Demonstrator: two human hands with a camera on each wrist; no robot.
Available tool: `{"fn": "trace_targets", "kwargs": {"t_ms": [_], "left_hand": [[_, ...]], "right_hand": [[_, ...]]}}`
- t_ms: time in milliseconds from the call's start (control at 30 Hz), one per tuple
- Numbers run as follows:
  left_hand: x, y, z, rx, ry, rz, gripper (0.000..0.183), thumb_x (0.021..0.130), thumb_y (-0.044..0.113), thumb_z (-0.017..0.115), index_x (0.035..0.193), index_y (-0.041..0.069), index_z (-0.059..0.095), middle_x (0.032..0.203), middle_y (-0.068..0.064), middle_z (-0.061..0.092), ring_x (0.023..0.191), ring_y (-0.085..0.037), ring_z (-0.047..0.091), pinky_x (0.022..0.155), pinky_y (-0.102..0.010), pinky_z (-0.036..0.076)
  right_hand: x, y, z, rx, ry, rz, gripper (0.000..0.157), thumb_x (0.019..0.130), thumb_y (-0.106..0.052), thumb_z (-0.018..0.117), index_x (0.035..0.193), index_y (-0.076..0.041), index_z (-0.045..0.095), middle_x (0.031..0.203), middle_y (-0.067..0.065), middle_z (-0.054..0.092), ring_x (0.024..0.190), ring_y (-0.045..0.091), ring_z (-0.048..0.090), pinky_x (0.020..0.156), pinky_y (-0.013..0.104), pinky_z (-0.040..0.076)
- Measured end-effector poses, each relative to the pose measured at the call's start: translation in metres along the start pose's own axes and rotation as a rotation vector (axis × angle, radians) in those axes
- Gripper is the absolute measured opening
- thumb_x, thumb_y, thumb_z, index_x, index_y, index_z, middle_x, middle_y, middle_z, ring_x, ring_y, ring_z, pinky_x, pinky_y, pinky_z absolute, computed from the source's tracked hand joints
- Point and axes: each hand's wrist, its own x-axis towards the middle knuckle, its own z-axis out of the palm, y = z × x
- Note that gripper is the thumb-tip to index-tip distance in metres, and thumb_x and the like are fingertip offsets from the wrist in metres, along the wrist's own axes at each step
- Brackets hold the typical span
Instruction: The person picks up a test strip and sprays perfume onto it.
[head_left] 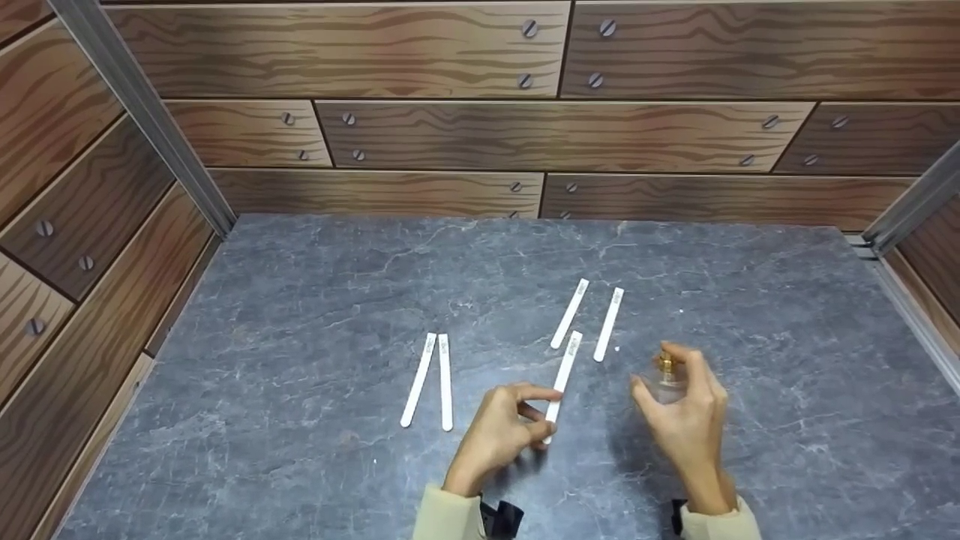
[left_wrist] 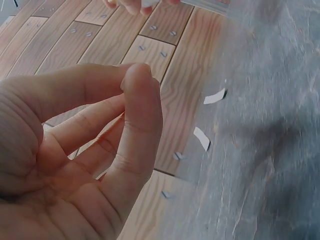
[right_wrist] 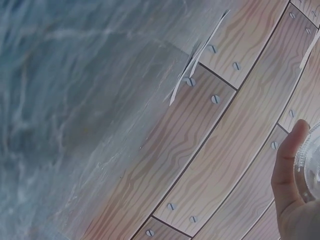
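A white perfume test strip (head_left: pixel 564 367) with small dark print at its far end slants away from my left hand (head_left: pixel 499 424), which pinches it near its close end. My right hand (head_left: pixel 690 424) grips a clear glass perfume bottle (head_left: pixel 669 391) with a gold spray top (head_left: pixel 665 362). Its index finger lies at that top and the thumb is on the bottle's left side. In the right wrist view, the bottle's round glass (right_wrist: pixel 312 165) shows beside the thumb (right_wrist: pixel 286 175). The left wrist view shows my left hand (left_wrist: pixel 100 135) with thumb and fingertip together; the pinched strip is hidden there.
On the grey marbled table (head_left: pixel 300 300) lie two strips at left, a left one (head_left: pixel 418 382) and a right one (head_left: pixel 445 382). Two others lie farther back, one strip (head_left: pixel 570 313) beside another strip (head_left: pixel 609 324). Wood-patterned walls (head_left: pixel 450 135) stand behind and at the sides.
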Motion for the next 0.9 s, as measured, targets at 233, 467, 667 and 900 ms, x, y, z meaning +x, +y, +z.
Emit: {"fn": "trace_targets", "kwargs": {"t_ms": [233, 467, 667, 900], "left_hand": [[-0.0010, 0.0035, 0.0018, -0.003, -0.029, 0.024, 0.039, 0.082, -0.016, 0.071, 0.119, -0.003, 0.072, 0.125, -0.013, 0.066, 0.069, -0.020, 0.071, 0.061, -0.032, 0.060], [-0.0022, 0.0043, 0.0046, 0.004, -0.041, 0.053, 0.039, 0.082, -0.014, 0.072, 0.119, -0.003, 0.072, 0.124, -0.011, 0.067, 0.066, -0.020, 0.072, 0.058, -0.044, 0.059], [-0.0018, 0.0037, 0.0051, -0.002, -0.027, 0.079, 0.040, 0.082, -0.014, 0.071, 0.120, -0.003, 0.072, 0.117, -0.010, 0.070, 0.066, -0.023, 0.072, 0.057, -0.044, 0.059], [-0.0024, 0.0044, 0.0042, -0.015, -0.023, 0.071, 0.041, 0.083, -0.014, 0.072, 0.122, -0.003, 0.070, 0.120, -0.011, 0.069, 0.069, -0.018, 0.071, 0.058, -0.040, 0.060]], "right_hand": [[0.0002, -0.0017, 0.0022, -0.005, -0.011, 0.005, 0.050, 0.061, 0.012, 0.084, 0.107, 0.007, 0.065, 0.087, 0.020, 0.070, 0.077, 0.015, 0.061, 0.070, 0.006, 0.046], [-0.0017, -0.0032, 0.0015, -0.015, -0.029, 0.001, 0.049, 0.060, 0.011, 0.082, 0.106, 0.007, 0.065, 0.084, 0.020, 0.069, 0.072, 0.019, 0.061, 0.064, 0.006, 0.046], [-0.0037, -0.0019, 0.0038, -0.032, -0.056, -0.037, 0.048, 0.060, 0.010, 0.082, 0.104, 0.006, 0.064, 0.084, 0.017, 0.067, 0.070, 0.026, 0.061, 0.067, 0.007, 0.046], [-0.0048, -0.0019, 0.0058, -0.020, -0.075, -0.044, 0.048, 0.059, 0.013, 0.081, 0.103, 0.007, 0.063, 0.084, 0.019, 0.066, 0.070, 0.025, 0.060, 0.068, 0.007, 0.046]]}}
